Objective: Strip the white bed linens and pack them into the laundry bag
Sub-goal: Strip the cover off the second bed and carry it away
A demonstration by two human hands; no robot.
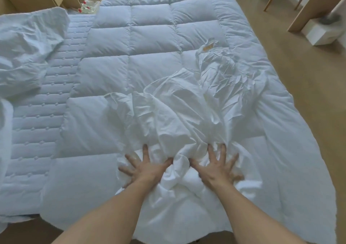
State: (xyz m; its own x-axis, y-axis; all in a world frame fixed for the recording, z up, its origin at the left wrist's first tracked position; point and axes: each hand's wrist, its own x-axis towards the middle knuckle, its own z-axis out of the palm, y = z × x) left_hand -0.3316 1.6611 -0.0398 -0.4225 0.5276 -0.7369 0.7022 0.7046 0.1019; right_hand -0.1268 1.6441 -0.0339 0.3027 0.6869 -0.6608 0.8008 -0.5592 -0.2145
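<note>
The left hand (145,167) and right hand (218,166) pressed, fingers spread, on the crumpled cover's (187,103) near end (neither gripping it). Its bunched length ran far and rightward over the duvet (149,37), equally close to both.

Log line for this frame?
left hand: open, pressing crumpled sheet | right hand: open, pressing it too | crumpled sheet lies on quilted duvet

Your left hand (145,166) and right hand (218,166) lie palms down, side by side, fingers splayed, forearms bare.
</note>
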